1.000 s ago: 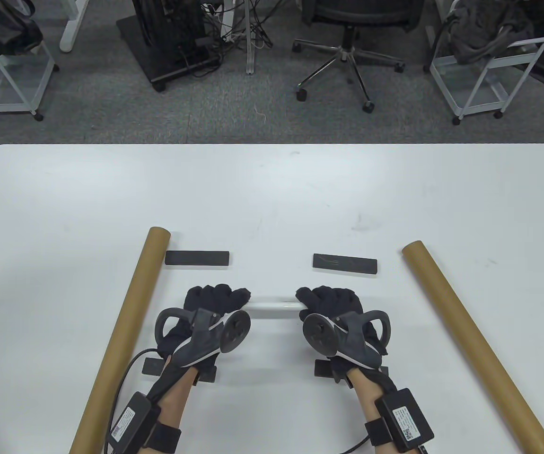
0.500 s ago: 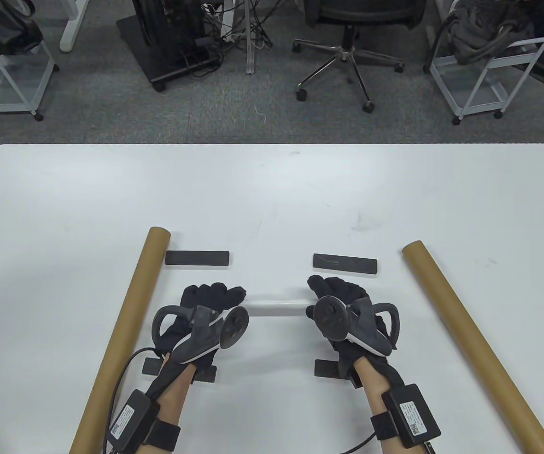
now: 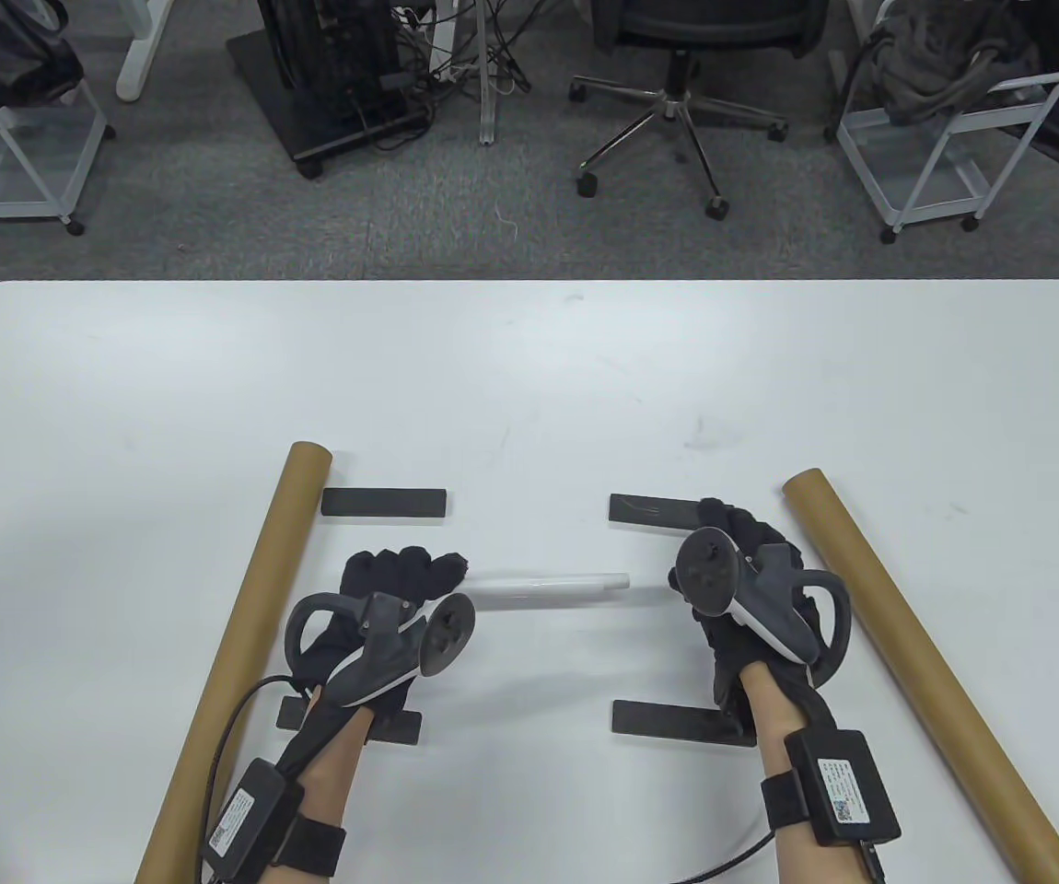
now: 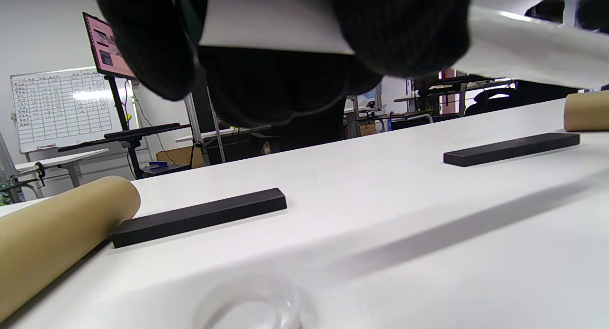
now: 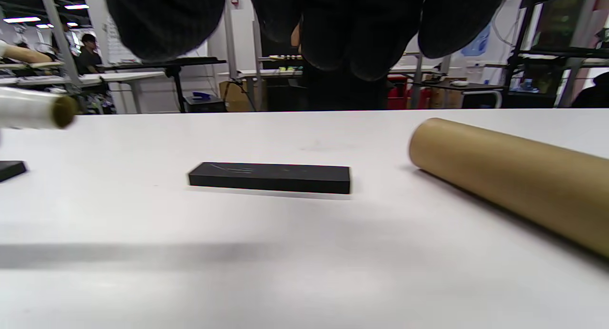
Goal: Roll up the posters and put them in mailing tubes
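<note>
A tightly rolled white poster point(image 3: 552, 587) lies crosswise at the table's near middle, a little above the surface with its shadow beneath. My left hand point(image 3: 405, 571) grips its left end, and the fingers point(image 4: 390, 39) wrap the roll point(image 4: 523, 48) in the left wrist view. My right hand point(image 3: 743, 532) is off the poster, to the right of its free end point(image 5: 35, 111), with fingers hanging loosely and holding nothing. One brown mailing tube point(image 3: 244, 645) lies left of my left hand. The other tube point(image 3: 916, 663) lies just right of my right hand point(image 5: 352, 29).
Several flat black bars lie on the white table point(image 3: 529, 387): two far ones point(image 3: 384, 503) point(image 3: 654, 509) and two near ones point(image 3: 672, 718) point(image 3: 401, 726), partly under my wrists. Beyond the far table edge stand an office chair point(image 3: 677, 101) and wire carts point(image 3: 944, 138).
My right hand let go of the poster's right end and moved right and slightly away, toward the right tube. The left hand keeps its grip and shifted a little left.
</note>
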{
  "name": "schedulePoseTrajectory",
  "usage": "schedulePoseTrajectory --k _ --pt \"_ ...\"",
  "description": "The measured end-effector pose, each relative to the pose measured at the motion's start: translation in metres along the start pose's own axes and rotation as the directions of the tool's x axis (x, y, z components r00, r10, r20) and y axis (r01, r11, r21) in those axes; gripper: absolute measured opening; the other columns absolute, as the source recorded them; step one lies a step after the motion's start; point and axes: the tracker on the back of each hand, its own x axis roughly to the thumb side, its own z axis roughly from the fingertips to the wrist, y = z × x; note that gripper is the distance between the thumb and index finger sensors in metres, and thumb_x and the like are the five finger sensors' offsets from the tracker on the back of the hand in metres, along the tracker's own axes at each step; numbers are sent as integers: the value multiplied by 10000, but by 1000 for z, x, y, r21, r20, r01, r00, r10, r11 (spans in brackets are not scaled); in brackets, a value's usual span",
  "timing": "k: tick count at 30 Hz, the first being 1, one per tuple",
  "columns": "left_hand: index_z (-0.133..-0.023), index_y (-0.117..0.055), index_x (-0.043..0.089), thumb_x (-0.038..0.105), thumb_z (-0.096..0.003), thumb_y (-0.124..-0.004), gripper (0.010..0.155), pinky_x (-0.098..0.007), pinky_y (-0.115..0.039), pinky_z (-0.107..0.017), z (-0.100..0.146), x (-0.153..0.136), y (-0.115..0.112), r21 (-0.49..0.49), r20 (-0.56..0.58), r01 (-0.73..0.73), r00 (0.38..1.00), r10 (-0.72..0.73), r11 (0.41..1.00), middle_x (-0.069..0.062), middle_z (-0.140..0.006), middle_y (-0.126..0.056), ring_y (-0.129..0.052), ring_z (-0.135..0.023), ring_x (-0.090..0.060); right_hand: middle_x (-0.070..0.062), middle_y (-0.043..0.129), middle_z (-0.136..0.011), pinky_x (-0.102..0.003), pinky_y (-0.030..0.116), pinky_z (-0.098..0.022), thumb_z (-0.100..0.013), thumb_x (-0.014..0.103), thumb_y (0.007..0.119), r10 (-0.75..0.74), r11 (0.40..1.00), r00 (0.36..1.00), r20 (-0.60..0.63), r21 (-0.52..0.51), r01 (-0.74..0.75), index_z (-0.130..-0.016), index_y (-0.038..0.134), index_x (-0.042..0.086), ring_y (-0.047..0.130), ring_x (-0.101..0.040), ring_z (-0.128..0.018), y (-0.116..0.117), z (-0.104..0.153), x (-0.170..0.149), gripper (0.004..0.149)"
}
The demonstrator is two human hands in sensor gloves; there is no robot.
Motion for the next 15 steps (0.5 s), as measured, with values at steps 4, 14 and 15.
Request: schedulePoseTrajectory --k 4,14,15 --pt "-1004 -740 408 462 -475 -724 532 -527 -737 -769 0 -1 0 5 -2 0 1000 0 1000 89 -898 -904 -967 -776 -205 -308 534 -1140 -712 530 -702 -449 448 711 85 996 992 -93 43 -82 -1111 415 -18 606 -565 -999 0 -6 -21 861" --pt "-1005 -739 409 465 -476 -725 532 -535 -730 -774 0 -3 0 7 -9 7 1000 -7 1000 91 -898 -904 -969 -775 -204 -374 409 -1161 -738 469 -707 -438 474 708 154 982 953 -262 148 -118 -1113 297 -85 508 -617 -1020 12 -11 -77 968" --pt "-1006 -738 408 465 -476 -725 533 -536 -728 -775 -1 -3 -1 5 -10 5 1000 -5 1000 90 -898 -904 -971 -774 -204 -378 407 -1161 -738 468 -707 -437 475 708 161 980 948 -274 160 -120 -1111 296 -91 503 -621 -1019 13 -11 -81 972"
